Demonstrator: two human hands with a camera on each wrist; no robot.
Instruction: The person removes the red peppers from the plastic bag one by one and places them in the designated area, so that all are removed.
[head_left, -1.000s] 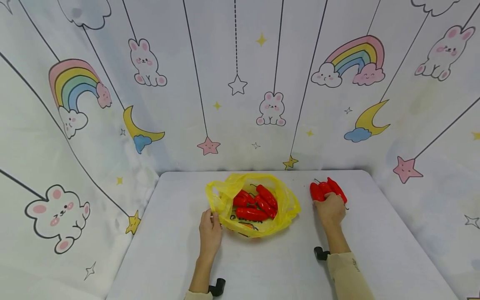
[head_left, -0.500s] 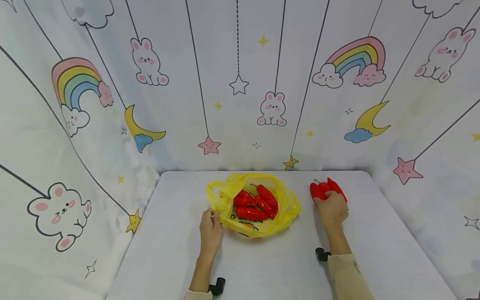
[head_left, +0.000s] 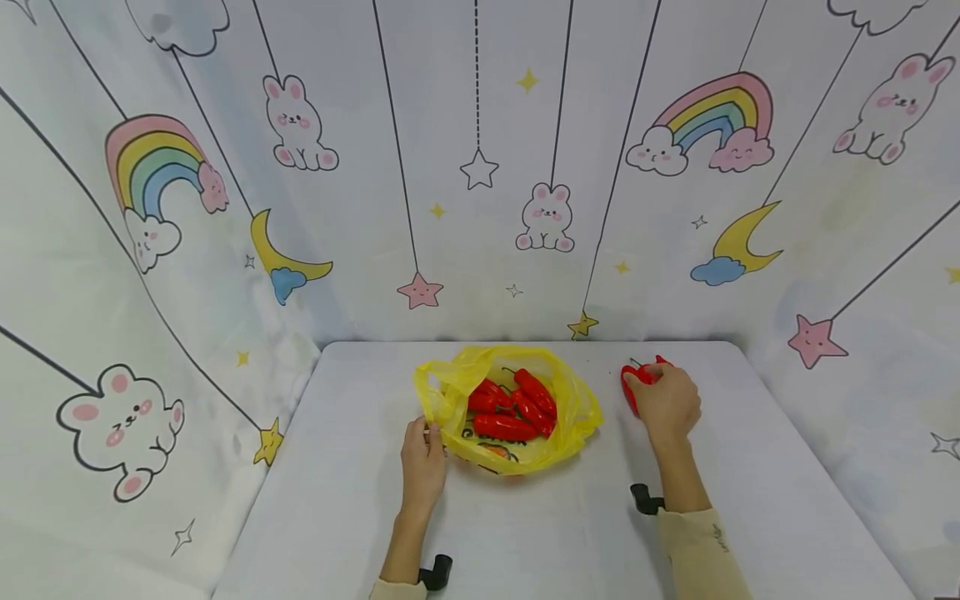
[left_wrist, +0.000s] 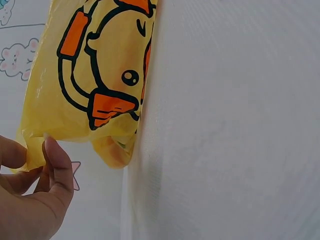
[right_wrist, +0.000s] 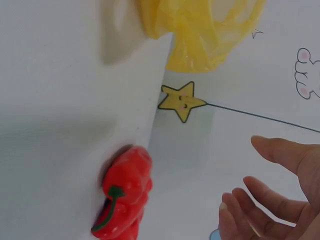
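A yellow plastic bag (head_left: pixel 442 417) lies on the table with its mouth spread, several red chili peppers (head_left: pixel 504 427) inside. My left hand (head_left: pixel 422 471) pinches the bag's left rim between thumb and fingers; the left wrist view shows a cartoon print on the bag (left_wrist: pixel 45 110). On the right, my right hand (head_left: pixel 672 408) is over a small group of red chili peppers (head_left: pixel 628 387), partly covering them. In the right wrist view the thumb and fingers of that hand (right_wrist: pixel 285 200) are spread apart with nothing between them, beside red peppers (right_wrist: pixel 131 172) with a green stem.
The white table (head_left: pixel 525 542) backs onto a pale cloth wall (head_left: pixel 360 208) printed with rabbits, stars and rainbows. A black wrist mount (head_left: pixel 437 573) is on the left forearm, another black mount (head_left: pixel 645 498) on the right.
My right hand has shifted slightly up and to the right over the loose peppers, hiding more of them. The left hand stays on the bag's rim, and the peppers in the bag are unmoved.
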